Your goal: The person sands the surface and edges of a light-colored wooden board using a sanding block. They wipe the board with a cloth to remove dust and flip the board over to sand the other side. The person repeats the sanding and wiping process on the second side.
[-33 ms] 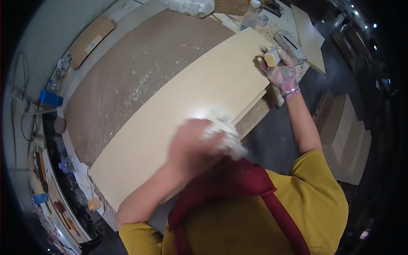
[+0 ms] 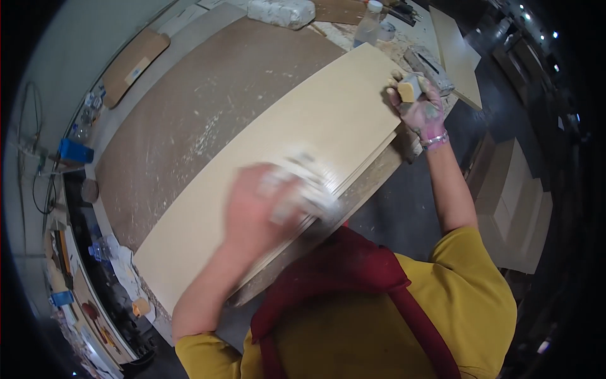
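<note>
A long pale wooden panel (image 2: pixel 252 151) lies slantwise across the workbench, with at least one more board edge showing beneath its near side. My left hand (image 2: pixel 255 205), smeared by motion, grips a crumpled white cloth (image 2: pixel 303 189) against the middle of the panel, by its near edge. At the panel's far right end, my right hand (image 2: pixel 424 108) is closed round a small sanding block (image 2: pixel 410 88), yellowish on one face and grey on another. Pink and greenish stains mark the right palm, and a bracelet circles that wrist.
Brown, paint-speckled bench top (image 2: pixel 208 95) extends beyond the panel. At the back stand a clear bottle (image 2: pixel 368 25) and a white wrapped bundle (image 2: pixel 281 11). A grey dusty tool (image 2: pixel 429 68) lies beside my right hand. Stacked boards (image 2: pixel 511 202) stand at the right.
My left hand and the cloth have moved left and slightly away from me over the panel, uncovering more of its near edge. My right hand has barely shifted.
</note>
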The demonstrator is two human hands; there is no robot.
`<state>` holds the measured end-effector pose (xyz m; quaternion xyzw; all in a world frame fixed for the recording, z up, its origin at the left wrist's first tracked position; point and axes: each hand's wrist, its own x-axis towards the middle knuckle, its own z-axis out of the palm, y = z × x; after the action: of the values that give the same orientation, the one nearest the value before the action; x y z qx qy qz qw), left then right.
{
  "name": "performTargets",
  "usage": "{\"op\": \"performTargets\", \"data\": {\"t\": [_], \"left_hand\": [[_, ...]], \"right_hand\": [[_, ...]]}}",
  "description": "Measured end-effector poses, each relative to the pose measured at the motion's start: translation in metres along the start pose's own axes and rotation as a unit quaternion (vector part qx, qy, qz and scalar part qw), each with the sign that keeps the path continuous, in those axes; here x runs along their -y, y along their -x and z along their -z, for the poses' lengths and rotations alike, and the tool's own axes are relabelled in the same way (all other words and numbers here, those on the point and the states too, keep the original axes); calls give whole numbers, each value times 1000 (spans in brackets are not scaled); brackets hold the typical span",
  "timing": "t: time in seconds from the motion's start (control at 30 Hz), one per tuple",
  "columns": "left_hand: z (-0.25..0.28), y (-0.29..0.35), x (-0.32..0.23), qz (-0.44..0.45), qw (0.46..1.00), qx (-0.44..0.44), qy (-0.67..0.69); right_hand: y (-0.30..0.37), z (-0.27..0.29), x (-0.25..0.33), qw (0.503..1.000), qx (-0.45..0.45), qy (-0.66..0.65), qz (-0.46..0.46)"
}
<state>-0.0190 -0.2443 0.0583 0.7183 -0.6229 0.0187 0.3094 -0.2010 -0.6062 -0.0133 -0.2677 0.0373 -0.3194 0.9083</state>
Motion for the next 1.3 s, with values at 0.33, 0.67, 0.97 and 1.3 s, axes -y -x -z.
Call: {"op": "performTargets", "data": {"t": [0.33, 0.67, 0.97, 1.3], "left_hand": [[-144, -126, -63, -136, 966, 207, 74], [-132, -199, 14, 101, 995, -13, 19], [-140, -217, -46, 4, 998, 34, 45], [-160, -202, 20, 137, 989, -15, -49]], "right_hand": [[-12, 47, 53, 993, -45, -91, 56], [-96, 55, 116, 872, -91, 471, 96], [-193, 58, 87, 820, 0, 571, 33], [-188, 58, 96, 706, 149, 692, -12]]}}
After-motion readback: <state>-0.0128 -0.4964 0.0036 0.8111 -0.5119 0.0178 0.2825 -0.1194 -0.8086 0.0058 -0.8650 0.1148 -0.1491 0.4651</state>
